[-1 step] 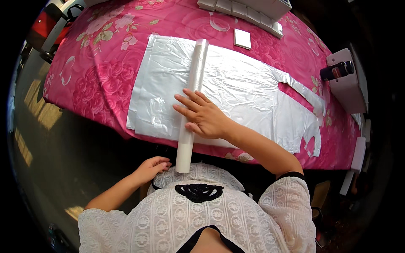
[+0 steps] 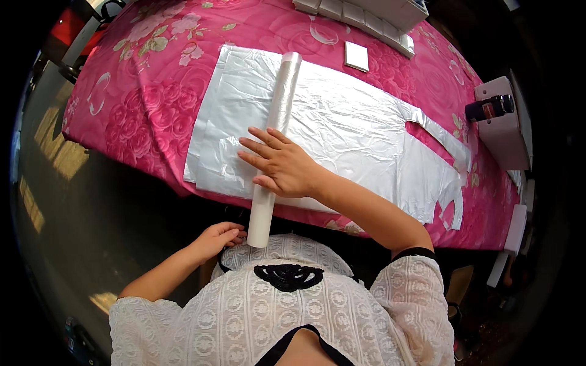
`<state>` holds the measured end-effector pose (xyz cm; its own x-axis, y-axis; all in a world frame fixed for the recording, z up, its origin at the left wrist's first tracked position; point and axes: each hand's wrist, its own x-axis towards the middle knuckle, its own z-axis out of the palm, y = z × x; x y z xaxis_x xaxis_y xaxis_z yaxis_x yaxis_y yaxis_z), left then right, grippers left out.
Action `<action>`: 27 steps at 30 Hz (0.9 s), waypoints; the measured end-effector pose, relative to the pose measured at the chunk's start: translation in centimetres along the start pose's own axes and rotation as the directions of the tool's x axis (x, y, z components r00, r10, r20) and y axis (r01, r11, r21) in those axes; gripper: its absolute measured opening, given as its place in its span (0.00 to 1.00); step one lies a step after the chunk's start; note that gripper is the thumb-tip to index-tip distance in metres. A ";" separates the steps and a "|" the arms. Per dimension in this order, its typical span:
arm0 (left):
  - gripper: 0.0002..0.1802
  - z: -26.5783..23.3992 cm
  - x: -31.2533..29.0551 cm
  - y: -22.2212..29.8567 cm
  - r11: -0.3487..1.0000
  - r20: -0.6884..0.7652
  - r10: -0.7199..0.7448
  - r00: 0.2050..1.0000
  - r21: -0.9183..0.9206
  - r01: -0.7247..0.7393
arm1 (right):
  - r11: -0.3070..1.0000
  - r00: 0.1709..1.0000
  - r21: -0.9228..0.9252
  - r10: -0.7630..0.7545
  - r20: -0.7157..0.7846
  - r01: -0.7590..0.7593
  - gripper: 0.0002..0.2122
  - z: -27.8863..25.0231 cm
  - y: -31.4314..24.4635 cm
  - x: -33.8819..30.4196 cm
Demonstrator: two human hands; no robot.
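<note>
A long roll of clear plastic film lies slantwise across a flat, silvery-white plastic bag with cut-out handles at its right end. The roll's near end sticks out past the table edge over my lap. My right hand rests palm down on the middle of the roll, fingers spread and covering part of it. Beside the roll's near end, my left hand lies low at my lap, fingers loosely bent and nothing visible in them. Creases run all over the bag, and a separate-looking layer shows at its left end.
A pink flowered cloth covers the table. Toward the back lies a small white packet, near a row of white packets. On the right a dark jar lies against a white box.
My right hand has shifted slightly left, and the roll's near end has moved left with it. The bag stays spread flat. My left hand is nearly where it was.
</note>
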<state>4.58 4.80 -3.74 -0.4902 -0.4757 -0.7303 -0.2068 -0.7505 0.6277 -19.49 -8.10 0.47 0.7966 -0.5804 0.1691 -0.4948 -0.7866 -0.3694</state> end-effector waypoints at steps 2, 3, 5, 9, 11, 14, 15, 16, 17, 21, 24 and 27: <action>0.19 -0.8 0.3 0.0 0.994 -0.011 -0.055 0.998 -0.092 0.054 | 0.993 0.995 0.065 -0.101 0.002 0.100 0.24 0.5 -0.8 3.2; 0.19 -1.2 0.0 -0.1 0.993 -0.016 -0.046 0.999 -0.114 0.044 | 0.979 0.988 0.140 -0.152 0.016 0.148 0.25 0.2 -1.2 4.5; 0.19 -1.8 -0.3 -0.4 0.988 -0.024 -0.022 0.999 -0.156 0.018 | 0.982 0.990 0.132 -0.139 0.014 0.136 0.24 -0.9 -1.0 4.7; 0.20 -3.0 -1.2 -1.5 0.975 -0.058 -0.037 0.998 -0.220 0.023 | 0.993 0.993 0.065 -0.102 0.050 0.099 0.24 -0.5 1.3 4.0; 0.25 -3.4 -1.4 -1.2 0.949 -0.070 -0.011 0.998 -0.315 -0.011 | 0.991 0.992 0.039 -0.126 -0.031 0.127 0.23 0.9 1.0 5.5; 0.30 -3.1 -1.8 1.2 0.916 -0.122 0.077 0.990 -0.382 -0.119 | 0.994 0.996 0.060 -0.086 -0.023 0.087 0.22 2.2 -0.5 8.2; 0.29 -3.1 -2.2 2.3 0.902 -0.109 0.136 0.985 -0.397 -0.169 | 0.995 0.998 0.075 -0.062 -0.005 0.062 0.23 2.4 -1.1 9.2; 0.24 -2.9 -2.4 3.3 0.904 -0.154 0.135 0.979 -0.386 -0.185 | 0.999 0.998 0.046 -0.016 0.056 0.014 0.23 2.5 -1.5 9.9; 0.21 -2.7 -2.3 3.9 0.906 -0.198 0.134 0.971 -0.374 -0.201 | 0.999 1.000 0.028 0.025 -0.004 -0.025 0.23 2.9 -1.9 10.0; 0.17 -2.2 -2.1 3.9 0.974 -0.280 0.109 0.954 -0.159 -0.158 | 0.974 0.945 0.103 0.220 -0.243 -0.200 0.31 4.8 -3.8 10.4; 0.18 -1.4 -2.2 4.7 0.948 -0.195 0.099 0.976 -0.281 -0.152 | 0.876 0.744 0.264 0.482 -0.463 -0.404 0.42 5.0 -5.1 9.7; 0.20 0.4 -2.7 6.6 0.910 0.063 0.247 0.967 -0.358 -0.209 | 0.326 0.632 0.939 0.752 -0.188 -0.108 0.40 1.4 -5.3 8.4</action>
<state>4.24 1.32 2.49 -0.5781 -0.6166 -0.5345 0.2175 -0.7477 0.6274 -9.74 -8.49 2.55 0.0661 -0.9978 0.0012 0.0790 0.0040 -0.9969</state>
